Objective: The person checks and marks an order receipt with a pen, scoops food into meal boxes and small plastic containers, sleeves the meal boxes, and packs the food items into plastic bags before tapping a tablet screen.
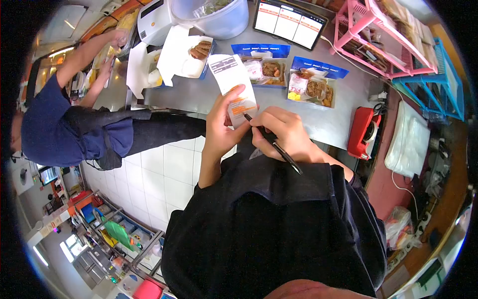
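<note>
A white paper slip with orange highlighted lines is held upright by my left hand, its thumb across the front. My right hand grips a black pen, whose tip points at the lower part of the slip. Beyond the slip, two open food boxes with blue lids, one in the middle and one to the right, sit on the metal counter. Further left are two open white-lidded boxes, one holding browned food and another.
A tablet, a clear tub and a white device line the counter's back. Pink racks and a red tape dispenser are at right. A co-worker reaches over the counter at left.
</note>
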Demonstrator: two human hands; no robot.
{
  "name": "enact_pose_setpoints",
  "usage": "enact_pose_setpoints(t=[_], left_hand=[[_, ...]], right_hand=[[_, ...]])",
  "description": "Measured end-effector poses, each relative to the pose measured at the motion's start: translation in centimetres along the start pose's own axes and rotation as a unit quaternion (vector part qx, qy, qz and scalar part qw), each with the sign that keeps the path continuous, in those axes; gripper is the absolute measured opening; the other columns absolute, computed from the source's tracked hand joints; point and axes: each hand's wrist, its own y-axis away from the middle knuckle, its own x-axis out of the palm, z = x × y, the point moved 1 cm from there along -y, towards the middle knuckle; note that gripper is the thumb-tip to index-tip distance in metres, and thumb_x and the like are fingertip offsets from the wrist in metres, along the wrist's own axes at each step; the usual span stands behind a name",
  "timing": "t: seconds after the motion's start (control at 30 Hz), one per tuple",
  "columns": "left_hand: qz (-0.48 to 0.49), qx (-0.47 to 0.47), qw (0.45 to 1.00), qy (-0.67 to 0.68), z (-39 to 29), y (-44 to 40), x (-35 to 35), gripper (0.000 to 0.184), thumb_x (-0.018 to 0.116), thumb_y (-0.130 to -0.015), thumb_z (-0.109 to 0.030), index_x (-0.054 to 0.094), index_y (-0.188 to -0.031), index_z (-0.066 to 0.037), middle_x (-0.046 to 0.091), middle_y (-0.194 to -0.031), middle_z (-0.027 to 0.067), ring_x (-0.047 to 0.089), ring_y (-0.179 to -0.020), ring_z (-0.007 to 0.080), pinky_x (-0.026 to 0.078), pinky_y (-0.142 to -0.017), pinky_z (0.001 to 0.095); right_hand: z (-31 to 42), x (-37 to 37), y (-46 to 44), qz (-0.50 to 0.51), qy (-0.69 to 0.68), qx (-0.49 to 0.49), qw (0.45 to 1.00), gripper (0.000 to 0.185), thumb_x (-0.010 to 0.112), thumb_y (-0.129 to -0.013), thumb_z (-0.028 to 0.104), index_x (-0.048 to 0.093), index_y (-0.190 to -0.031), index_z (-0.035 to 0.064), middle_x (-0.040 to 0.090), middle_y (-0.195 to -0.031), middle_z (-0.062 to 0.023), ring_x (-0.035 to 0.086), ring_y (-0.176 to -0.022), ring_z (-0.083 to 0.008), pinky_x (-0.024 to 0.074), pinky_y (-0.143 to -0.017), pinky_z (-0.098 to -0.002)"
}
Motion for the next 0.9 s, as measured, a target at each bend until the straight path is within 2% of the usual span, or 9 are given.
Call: enact_pose_setpoints(t=[0.27, 0.43, 0.57, 0.67, 0.73, 0.8, 0.83, 0.87, 0.9], left_hand=[[-0.001, 0.011, 1.0, 0.024, 0.3, -0.1, 0.0, 0.067, 0.063, -0.07, 0.017, 0.044, -0.13, -0.004, 0.047, -0.124, 0.0101, 0.059, -0.106, 0.0231, 0.051, -0.085, 0.0316], [0.011, -0.01, 0.999, 0.044, 0.5, -0.1, 0.0, 0.067, 0.065, -0.07, 0.015, 0.043, -0.131, -0.004, 0.046, -0.125, 0.0103, 0.059, -0.105, 0.0234, 0.052, -0.085, 0.0322], [0.017, -0.009, 0.999, 0.039, 0.8, -0.4, 0.3, 0.073, 0.074, -0.068, 0.007, 0.041, -0.132, -0.002, 0.047, -0.125, 0.0103, 0.057, -0.108, 0.0229, 0.048, -0.091, 0.034], [0.031, 0.017, 0.999, 0.023, 0.7, -0.9, 0.6, 0.072, 0.073, -0.069, 0.008, 0.04, -0.132, -0.002, 0.047, -0.125, 0.0109, 0.058, -0.107, 0.0224, 0.05, -0.088, 0.033], [0.047, 0.026, 0.999, 0.009, 0.6, -1.6, 0.9, 0.068, 0.07, -0.072, 0.01, 0.041, -0.132, -0.004, 0.047, -0.123, 0.0099, 0.06, -0.104, 0.0218, 0.052, -0.083, 0.0312], [0.056, -0.042, 0.995, 0.073, 1.4, -2.1, 1.0, 0.075, 0.072, -0.07, 0.009, 0.037, -0.135, -0.001, 0.047, -0.128, 0.0126, 0.059, -0.103, 0.0212, 0.049, -0.089, 0.0324], [0.063, -0.053, 0.995, 0.062, 1.5, -2.7, 1.3, 0.075, 0.07, -0.071, 0.011, 0.035, -0.136, -0.001, 0.05, -0.125, 0.0128, 0.061, -0.098, 0.0208, 0.05, -0.087, 0.0317], [0.061, -0.061, 0.993, 0.082, 2.2, -3.3, 1.3, 0.074, 0.069, -0.071, 0.012, 0.036, -0.135, -0.001, 0.052, -0.123, 0.0129, 0.059, -0.103, 0.0209, 0.049, -0.087, 0.0323], [0.071, 0.001, 0.997, 0.022, 2.1, -4.6, 1.5, 0.069, 0.069, -0.072, 0.009, 0.04, -0.133, 0.0, 0.053, -0.12, 0.0123, 0.058, -0.103, 0.0212, 0.049, -0.087, 0.0323]], right_hand=[[0.0, 0.0, 0.1, -0.027, 0.009, -0.02, 0.999, 0.021, 0.065, -0.064, -0.003, 0.059, -0.083, 0.0032, 0.057, -0.07, -0.0108, 0.058, -0.057, -0.0245, 0.0461, -0.052, -0.0332], [0.0, -0.5, 0.1, -0.019, -0.003, 0.036, 0.999, 0.018, 0.063, -0.064, -0.003, 0.06, -0.08, 0.0037, 0.057, -0.069, -0.0101, 0.056, -0.056, -0.0236, 0.0444, -0.051, -0.0314], [-0.6, -0.6, 0.1, -0.037, -0.007, 0.064, 0.997, 0.014, 0.063, -0.066, -0.002, 0.06, -0.077, 0.0041, 0.057, -0.068, -0.0093, 0.055, -0.055, -0.0214, 0.0437, -0.051, -0.0306], [-0.8, -0.8, 0.0, -0.04, 0.0, 0.063, 0.997, 0.013, 0.063, -0.068, 0.004, 0.055, -0.078, 0.004, 0.057, -0.072, -0.014, 0.059, -0.065, -0.0329, 0.0477, -0.059, -0.0393], [-0.7, -1.5, 0.2, -0.062, 0.038, 0.098, 0.993, 0.014, 0.063, -0.067, 0.004, 0.055, -0.078, 0.0036, 0.057, -0.073, -0.0141, 0.059, -0.066, -0.0333, 0.0477, -0.059, -0.0388], [-0.9, -3.1, 0.4, -0.136, 0.091, 0.128, 0.978, 0.013, 0.063, -0.068, 0.004, 0.054, -0.077, 0.0036, 0.057, -0.074, -0.0145, 0.059, -0.067, -0.0341, 0.0476, -0.06, -0.0395], [-1.5, -4.6, 0.7, -0.169, 0.181, 0.104, 0.963, 0.011, 0.062, -0.07, 0.006, 0.055, -0.078, 0.004, 0.057, -0.074, -0.0143, 0.058, -0.067, -0.0349, 0.0475, -0.06, -0.0415], [-2.5, -7.1, 2.0, -0.172, 0.268, 0.115, 0.941, 0.01, 0.061, -0.073, 0.009, 0.055, -0.079, 0.0037, 0.058, -0.073, -0.0141, 0.058, -0.065, -0.0357, 0.0472, -0.06, -0.0429], [-3.5, -9.6, 3.3, -0.174, 0.352, 0.128, 0.911, 0.01, 0.06, -0.077, 0.012, 0.056, -0.08, 0.0033, 0.059, -0.073, -0.0138, 0.058, -0.064, -0.0364, 0.0469, -0.061, -0.0444]])
